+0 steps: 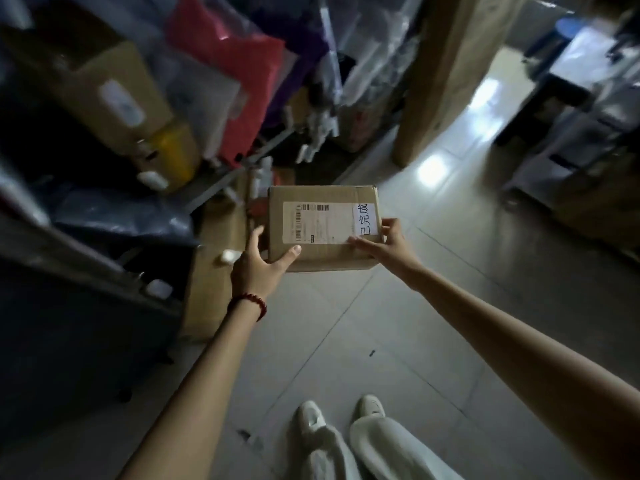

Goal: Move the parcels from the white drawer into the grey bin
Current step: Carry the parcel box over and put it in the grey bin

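Parcel: a small cardboard parcel (322, 230), brown, taped shut, its top face turned up towards me. It bears a shipping label (315, 223) and a white sticker (365, 219) with printed characters.
Where it is: held in the air in front of me, above the tiled floor (381, 323) and just right of the blurred, crowded shelves (138, 133). It rests on nothing.
Left hand: my left hand (258, 261) grips the near left corner, thumb (289, 256) flat on the top face and fingers wrapped round the left side.
Right hand: my right hand (384, 244) grips the near right corner, thumb (360, 242) on the label's edge and fingers (391, 225) curled round the right wall.
Weight: probably light to moderate. I carry it at arm's length from its near edge alone, and it sits roughly level.
Stiffness: the walls look stiff and the corners square, so it should take a firm squeeze without caving.
Slip: bare card gives good friction. The glossy label and tape are slicker, so my right thumb has the poorer footing.
Best hold: opposite side walls near the corners, as I have it, with fingertips hooked under the bottom edge for the lowering.
Risk: the far edge is unsupported and could dip.
Source and goal: I cannot pick out the white drawer or the grey bin in this blurred view.
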